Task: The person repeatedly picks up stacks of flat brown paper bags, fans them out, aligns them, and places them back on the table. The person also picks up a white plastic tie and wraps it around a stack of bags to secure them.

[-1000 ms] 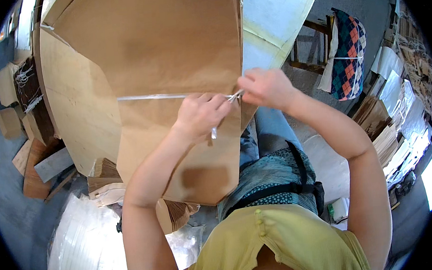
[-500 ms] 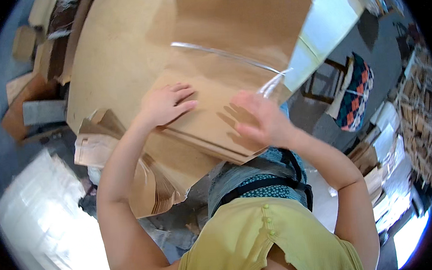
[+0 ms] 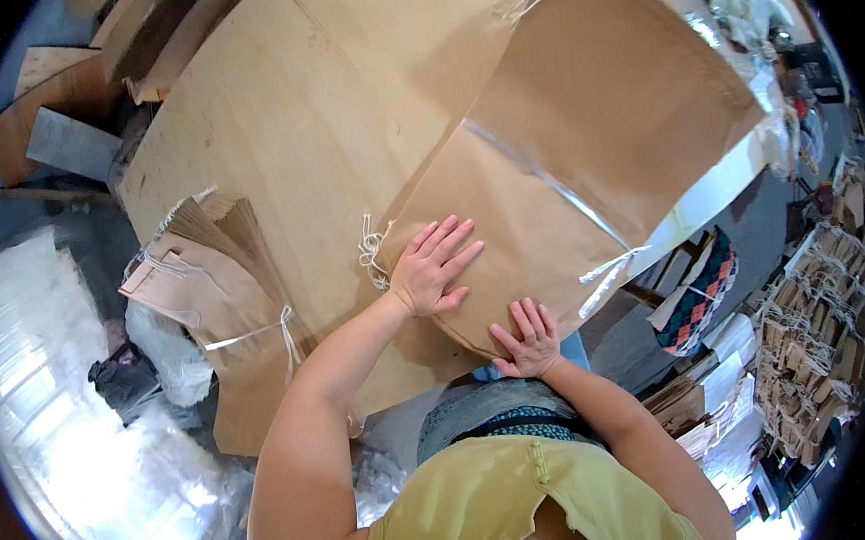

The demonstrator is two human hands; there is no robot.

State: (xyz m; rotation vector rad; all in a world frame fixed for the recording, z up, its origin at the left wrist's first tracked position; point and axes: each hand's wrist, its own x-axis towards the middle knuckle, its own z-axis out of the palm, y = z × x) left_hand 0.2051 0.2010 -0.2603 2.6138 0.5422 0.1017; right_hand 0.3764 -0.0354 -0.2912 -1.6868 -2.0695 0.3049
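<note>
A large brown paper bag lies flat on a round wooden table. A strip of clear tape runs across its fold. My left hand presses palm down on the bag's lower left part, fingers spread. My right hand lies flat on the bag's near edge, close to my body. White string handles stick out from under the bag just left of my left hand. Neither hand holds anything.
A bundle of folded brown paper bags tied with white string hangs over the table's left edge. Clear plastic sheeting covers the floor at left. Stacks of finished bags and a patterned cushion stand at right.
Both hands have let go of the string near the taped fold and moved down to press flat on the bag. The view has swung, so the bag now lies toward the upper right.
</note>
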